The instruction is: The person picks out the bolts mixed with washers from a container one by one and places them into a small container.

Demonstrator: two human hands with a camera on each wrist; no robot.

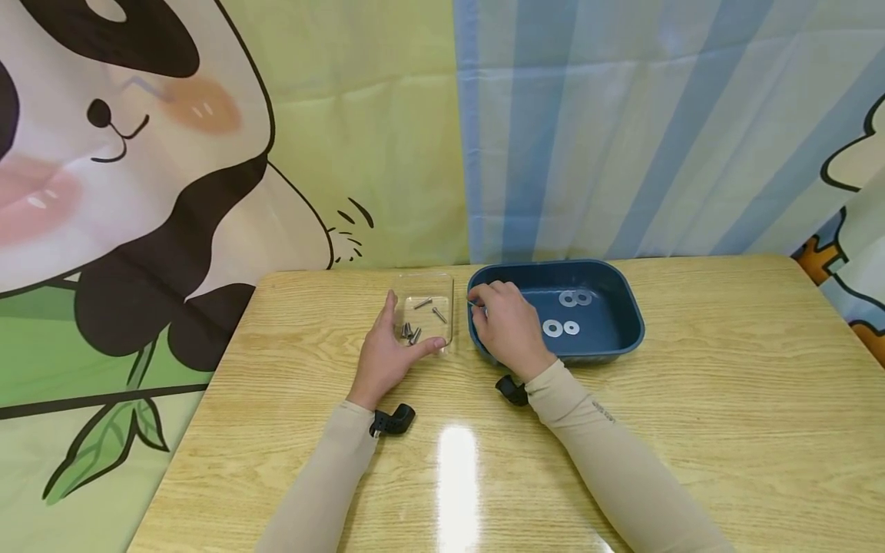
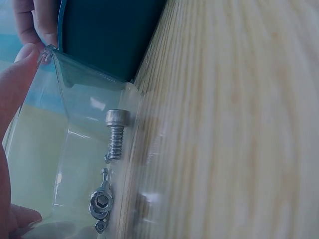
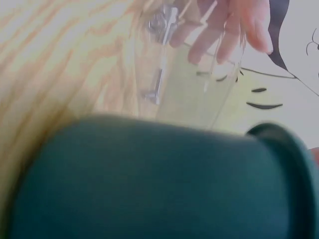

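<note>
A clear plastic box [image 1: 445,296] stands on the table with several socket-head bolts [image 1: 413,334] in it. My left hand [image 1: 386,355] holds this box, fingers along its left side and thumb on the near right corner. Close by on the right is a dark blue tray [image 1: 625,342] with several flat washers [image 1: 552,329] on its bottom. My right hand [image 1: 510,322] grips the tray's left rim, its thumb and fingers curled there. In the left wrist view a larger bolt [image 2: 116,134] shows through the box wall. The right fingertips are partly hidden.
Both containers stand near the back edge of the wooden table [image 1: 726,399]. A printed curtain [image 1: 394,138] with a panda hangs right behind them. Black wrist mounts [image 1: 392,420] sit on both forearms.
</note>
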